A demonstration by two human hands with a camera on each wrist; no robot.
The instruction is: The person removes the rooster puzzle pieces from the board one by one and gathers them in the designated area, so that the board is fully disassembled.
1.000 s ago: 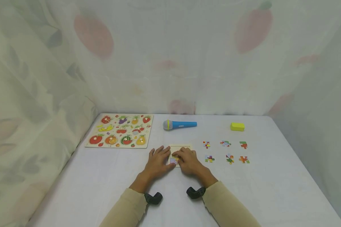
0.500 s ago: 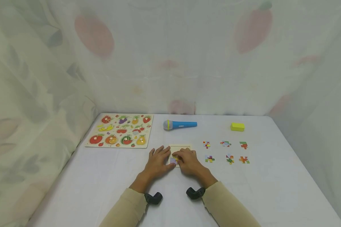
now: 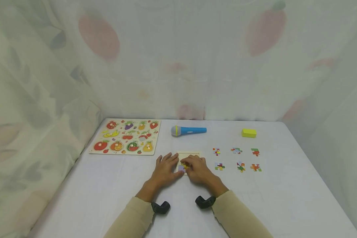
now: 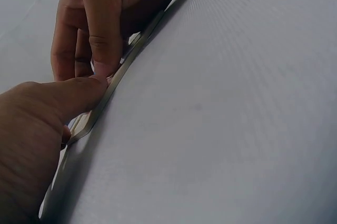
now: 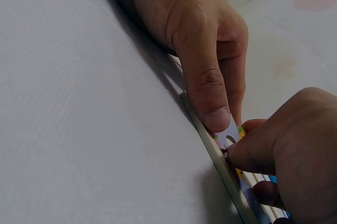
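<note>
A small wooden puzzle frame (image 3: 190,153) lies between my hands, with colourful jigsaw pieces (image 3: 181,168) in its near left part. My left hand (image 3: 165,170) rests along the frame's left side, fingers spread and fairly straight. Its thumb (image 5: 217,119) presses on a pale purple piece at the near edge. My right hand (image 3: 197,169) reaches over the frame from the right. Thumb and index finger pinch a yellow-and-green puzzle piece (image 5: 241,132) beside the purple one; the fingers cover most of it. The left wrist view shows both thumbs close together at the frame's edge.
Several loose jigsaw pieces (image 3: 219,166) lie in two rows to the right. A fruit peg puzzle board (image 3: 131,137) is at the back left. Behind the frame lies a blue toy microphone (image 3: 191,130), with a yellow block (image 3: 249,133) at the back right.
The right fingers have shifted very slightly over the frame, and a bit more of the yellow piece shows. The left hand and the loose pieces stay in place.
</note>
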